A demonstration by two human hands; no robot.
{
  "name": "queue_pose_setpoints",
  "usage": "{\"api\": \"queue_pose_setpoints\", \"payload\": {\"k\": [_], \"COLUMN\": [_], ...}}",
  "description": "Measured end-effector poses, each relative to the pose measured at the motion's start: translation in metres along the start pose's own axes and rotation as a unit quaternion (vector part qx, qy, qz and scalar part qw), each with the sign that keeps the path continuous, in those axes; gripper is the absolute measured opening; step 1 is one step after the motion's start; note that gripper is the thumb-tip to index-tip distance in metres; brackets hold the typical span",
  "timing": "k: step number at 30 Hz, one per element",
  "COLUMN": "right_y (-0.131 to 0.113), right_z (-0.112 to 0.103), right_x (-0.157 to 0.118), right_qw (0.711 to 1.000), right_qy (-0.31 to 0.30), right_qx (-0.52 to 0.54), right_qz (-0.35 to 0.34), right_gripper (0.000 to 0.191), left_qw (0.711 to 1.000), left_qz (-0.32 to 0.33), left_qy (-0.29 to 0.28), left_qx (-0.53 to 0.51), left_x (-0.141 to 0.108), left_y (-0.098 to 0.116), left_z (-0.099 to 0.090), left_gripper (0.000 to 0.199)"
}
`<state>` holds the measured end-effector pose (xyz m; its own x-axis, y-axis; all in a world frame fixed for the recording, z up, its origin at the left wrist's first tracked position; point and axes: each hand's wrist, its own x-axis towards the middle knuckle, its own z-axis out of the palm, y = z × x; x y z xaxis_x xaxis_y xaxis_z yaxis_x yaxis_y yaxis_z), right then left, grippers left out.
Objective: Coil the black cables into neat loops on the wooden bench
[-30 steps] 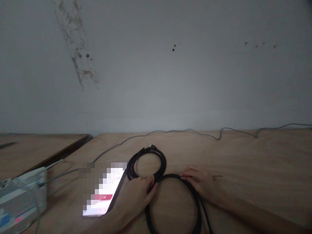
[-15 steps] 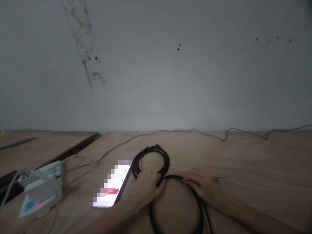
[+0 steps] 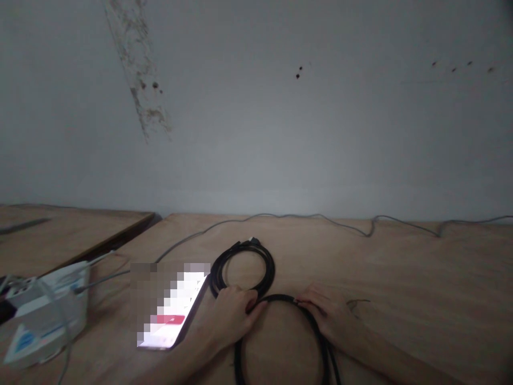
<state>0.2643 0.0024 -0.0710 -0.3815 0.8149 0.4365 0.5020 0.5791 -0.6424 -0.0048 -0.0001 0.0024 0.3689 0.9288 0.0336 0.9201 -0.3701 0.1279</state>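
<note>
**One coil wound, one loop loose**

Beyond the left hand (image 3: 232,320), the black coil (image 3: 270,269) looks already wound, in several close turns. The black loop (image 3: 276,297) lies wide between the hands, apparently ungathered, a loose strand (image 3: 334,363) just below the right hand (image 3: 326,314). The hands are apart, each pinching the loop, the left near the coil. Whether both are one cable, I cannot tell.

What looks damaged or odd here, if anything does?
The wall does: a rough, stained strip runs down its upper left, unlike the smooth grey around it, and small dark spots, perhaps holes, show farther right.
</note>
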Motion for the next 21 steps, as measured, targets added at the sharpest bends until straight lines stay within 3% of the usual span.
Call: {"api": "queue_pose_setpoints", "payload": {"k": [6, 14, 21], "right_y": [0.002, -0.016, -0.015], "right_z": [0.000, -0.004, -0.011], "right_x": [0.000, 0.004, 0.004], "right_qw": [1.000, 0.999, 0.997], "right_qy": [-0.014, -0.024, -0.060], "right_qx": [0.011, -0.012, 0.046], "right_qz": [-0.026, -0.029, -0.016], "right_gripper": [0.031, 0.029, 0.029], "left_qw": [1.000, 1.000, 1.000], "left_qz": [-0.004, -0.015, -0.001], "left_qy": [-0.001, -0.023, -0.005], "left_qx": [-0.012, -0.009, -0.016], "left_x": [-0.001, 0.000, 0.001], "left_y": [-0.002, 0.001, -0.002], "left_z": [0.003, -0.001, 0.005], "left_gripper": [0.043, 0.042, 0.044]}}
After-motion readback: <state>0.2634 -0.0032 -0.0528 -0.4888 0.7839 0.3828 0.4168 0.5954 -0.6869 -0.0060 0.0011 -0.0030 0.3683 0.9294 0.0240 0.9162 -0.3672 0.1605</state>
